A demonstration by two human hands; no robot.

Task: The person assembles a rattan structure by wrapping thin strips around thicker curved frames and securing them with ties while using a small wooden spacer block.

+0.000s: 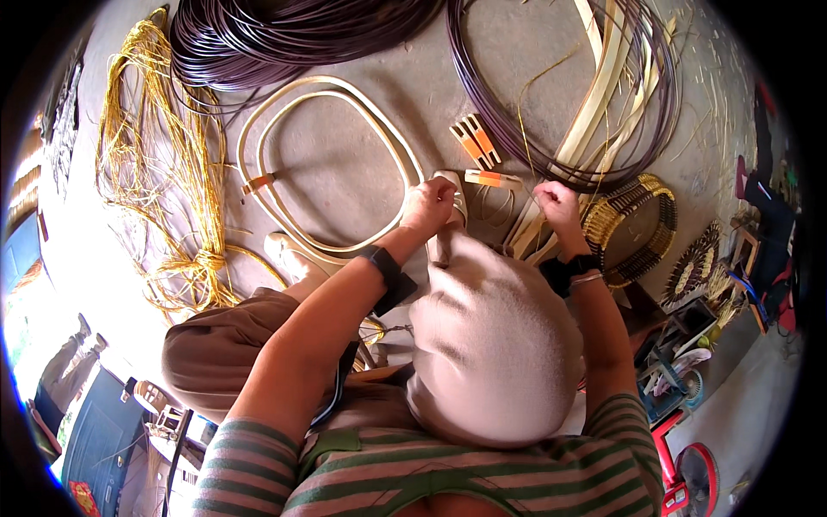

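The left hand (428, 207), fingers curled, is at 12 o'clock beside a pale hoop (241, 155); the right hand (558, 204) curls at 2 o'clock. I cannot tell either's hold.

Two hands (429, 207) (557, 205), two black wristbands (392, 276) (570, 274), two dark coils (293, 43) (479, 95), one golden strand bundle (209, 258) and one upright woven ring (601, 226) can be counted.
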